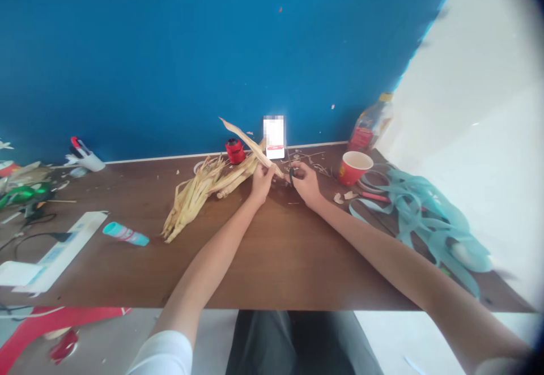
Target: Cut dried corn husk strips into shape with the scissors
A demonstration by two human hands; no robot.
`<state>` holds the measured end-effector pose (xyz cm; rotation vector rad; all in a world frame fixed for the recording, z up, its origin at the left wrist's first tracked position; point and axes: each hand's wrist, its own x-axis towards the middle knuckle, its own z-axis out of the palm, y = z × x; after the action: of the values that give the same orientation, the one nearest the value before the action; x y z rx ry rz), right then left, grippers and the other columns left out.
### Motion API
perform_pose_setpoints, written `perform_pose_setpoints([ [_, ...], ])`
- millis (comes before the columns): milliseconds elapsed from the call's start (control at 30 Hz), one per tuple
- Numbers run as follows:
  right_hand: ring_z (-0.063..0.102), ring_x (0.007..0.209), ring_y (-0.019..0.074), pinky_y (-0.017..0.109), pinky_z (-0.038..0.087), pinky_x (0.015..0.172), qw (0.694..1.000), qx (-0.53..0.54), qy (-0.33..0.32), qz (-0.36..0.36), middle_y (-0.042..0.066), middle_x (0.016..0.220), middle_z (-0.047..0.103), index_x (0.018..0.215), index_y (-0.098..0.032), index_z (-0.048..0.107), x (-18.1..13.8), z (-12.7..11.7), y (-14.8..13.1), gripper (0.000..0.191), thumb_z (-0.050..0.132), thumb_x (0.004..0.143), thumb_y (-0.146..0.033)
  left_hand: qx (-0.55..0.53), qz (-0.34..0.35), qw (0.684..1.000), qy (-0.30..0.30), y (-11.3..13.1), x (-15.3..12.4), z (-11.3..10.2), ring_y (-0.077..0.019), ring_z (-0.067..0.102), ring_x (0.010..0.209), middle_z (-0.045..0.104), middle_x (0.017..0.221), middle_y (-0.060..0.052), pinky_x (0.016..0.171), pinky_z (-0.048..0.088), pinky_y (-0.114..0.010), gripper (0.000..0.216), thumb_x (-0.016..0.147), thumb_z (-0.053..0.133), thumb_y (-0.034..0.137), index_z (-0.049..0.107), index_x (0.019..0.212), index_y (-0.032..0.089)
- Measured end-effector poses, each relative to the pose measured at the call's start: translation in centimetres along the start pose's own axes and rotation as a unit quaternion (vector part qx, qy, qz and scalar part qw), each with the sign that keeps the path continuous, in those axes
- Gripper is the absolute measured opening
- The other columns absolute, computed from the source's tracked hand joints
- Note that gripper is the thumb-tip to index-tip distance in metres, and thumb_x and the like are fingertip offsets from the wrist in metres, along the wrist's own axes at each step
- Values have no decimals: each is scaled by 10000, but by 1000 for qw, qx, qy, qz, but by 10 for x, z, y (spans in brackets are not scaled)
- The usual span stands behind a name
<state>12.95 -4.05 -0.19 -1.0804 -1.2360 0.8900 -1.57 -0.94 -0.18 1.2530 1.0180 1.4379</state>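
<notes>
My left hand (263, 184) pinches a long dry corn husk (250, 141), which slants up to the left from my fingers. Closed round the dark handle of what look like scissors (291, 177) is my right hand (306, 184); the thin blades point up toward the wall and are partly blurred. The husk's lower end lies close to the scissors between both hands. To the left, a bundle of dry corn husks (193, 199) rests on the table, with more husks (238, 178) behind my left hand.
A red paper cup (355, 168), a bottle (369, 123) and tangled light-blue ribbon (429, 205) lie right. Behind my hands stand a bright phone-like screen (275, 134) and a red object (234, 152). Left are a glue stick (126, 234), a power strip (63, 253) and a pen cup (91, 161).
</notes>
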Motion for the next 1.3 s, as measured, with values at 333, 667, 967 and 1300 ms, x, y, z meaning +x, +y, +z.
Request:
perform_pose_setpoints([
  [333,616,666,172,308,498,675,996,-43,-76,-14,-11,713,667,953,-191,650,-5,3,-10,333,722,646,-297,-35,7,995,91,2,1,-2,-63,430,482,442,597,82,489,345,-187,254,874,640,405,480,922,213],
  [667,611,589,169,333,541,641,991,41,-130,-3,-20,672,665,1011,-212,600,0,3,-1,442,788,635,-349,42,57,997,27,3,-5,3,-140,569,677,576,752,3,627,461,-251,268,815,718,381,564,933,195],
  [967,609,598,158,307,513,634,996,33,-88,-2,-38,642,656,995,-216,593,0,1,-1,395,732,627,-249,59,34,998,-16,-2,-3,3,-103,535,537,553,654,37,517,428,-228,298,801,711,414,534,892,192],
  [1300,638,632,177,295,505,612,998,30,49,-9,-13,696,684,1026,-209,597,3,-1,7,394,699,650,-270,89,6,990,-113,2,-4,2,-100,526,551,668,704,-28,493,409,-218,329,779,709,449,702,862,132],
])
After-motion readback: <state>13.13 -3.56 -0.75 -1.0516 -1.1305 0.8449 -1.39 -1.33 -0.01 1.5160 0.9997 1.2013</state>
